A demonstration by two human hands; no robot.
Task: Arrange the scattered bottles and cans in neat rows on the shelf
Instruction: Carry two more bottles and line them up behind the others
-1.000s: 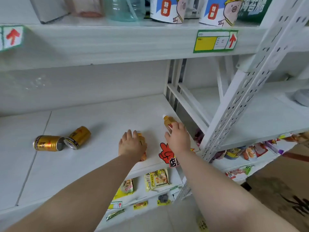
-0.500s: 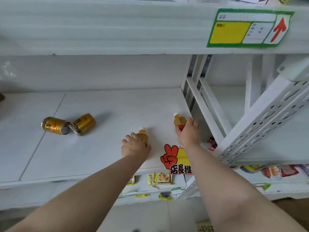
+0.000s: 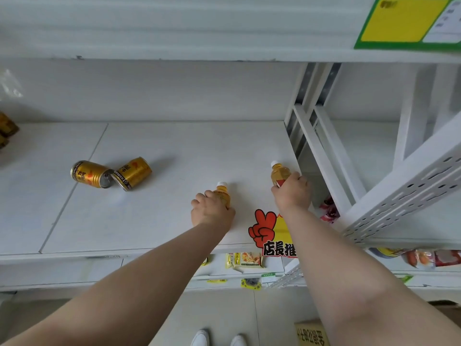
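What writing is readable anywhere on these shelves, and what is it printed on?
"店長推": red hand sign on the shelf edge, rest hidden.
Two gold cans: print blurred, unreadable.
Green-yellow tag: blurred.
Floor box, snack packets: unreadable.
Left bottle, right bottle: labels mostly under left hand, right hand.

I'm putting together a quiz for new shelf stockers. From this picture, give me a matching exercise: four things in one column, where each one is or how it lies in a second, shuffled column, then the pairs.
Things
1. Left-hand bottle
2. Right-hand bottle
3. Gold cans
4. Red hand sign

Places or states
A. On the front edge of the shelf
B. Lying on their sides, far left
C. Gripped close to the rack frame
D. Gripped between the cans and the other bottle

Pairs: 1-D, 2-C, 3-B, 4-A
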